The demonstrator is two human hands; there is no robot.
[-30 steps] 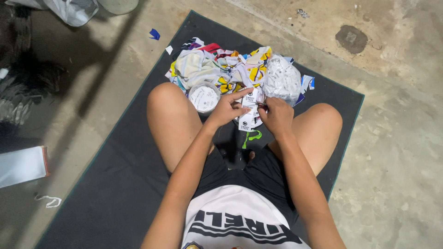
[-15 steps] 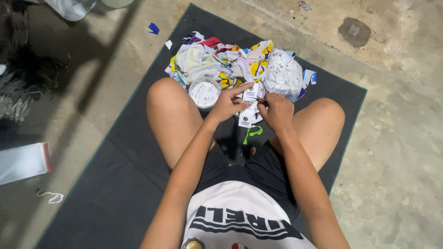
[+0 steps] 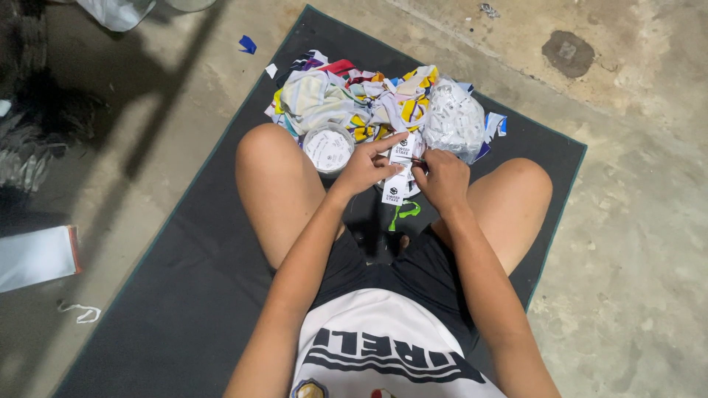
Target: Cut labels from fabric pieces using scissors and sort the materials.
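As before, both hands [image 3: 402, 171] on tags [image 3: 398, 177]

The person wears a white shirt [image 3: 383, 346] with large black lettering across the chest and a small round badge at the hem. Above the shirt, black shorts [image 3: 413, 269] carry a small green mark. Arms and legs are bare.

Big pile of cloth scraps [image 3: 369, 92] blocking the top middle, round white tub [image 3: 328, 149] beside it, open dark mat [image 3: 177, 295] at lower left, bare floor [image 3: 634, 243] on the right
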